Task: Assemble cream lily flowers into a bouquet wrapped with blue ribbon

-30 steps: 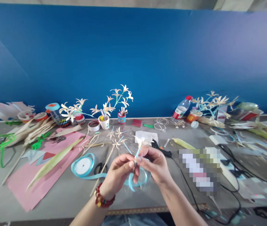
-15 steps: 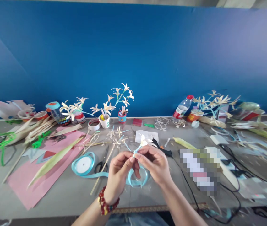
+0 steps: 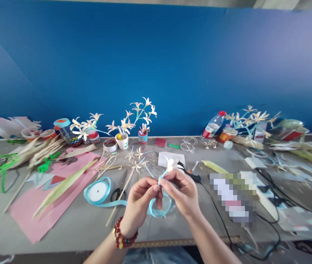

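Note:
Both hands meet at the middle of the table, pinching a pale blue wrapped stem (image 3: 160,179) with a white flower (image 3: 169,163) at its upper end. My left hand (image 3: 144,194) has thumb and index finger closed on the stem. My right hand (image 3: 180,189) pinches it just below the flower. Light blue ribbon runs from a spool (image 3: 97,191) on the left to my left hand. A loop of blue ribbon (image 3: 160,214) lies below the fingers. Finished-looking flowers (image 3: 138,165) lie just behind my left hand.
Black scissors (image 3: 116,195) and a thin stick lie beside the spool. Pink paper (image 3: 32,220) with a husk spreads left. Cups with flowers, a white tape roll (image 3: 110,145) and a bottle (image 3: 213,126) stand along the blue wall. Black cables (image 3: 219,212) cross the right side.
Both hands have shifted their grip slightly, and the flower with its stem has turned and moved a little to the right. The ribbon loop has shifted slightly.

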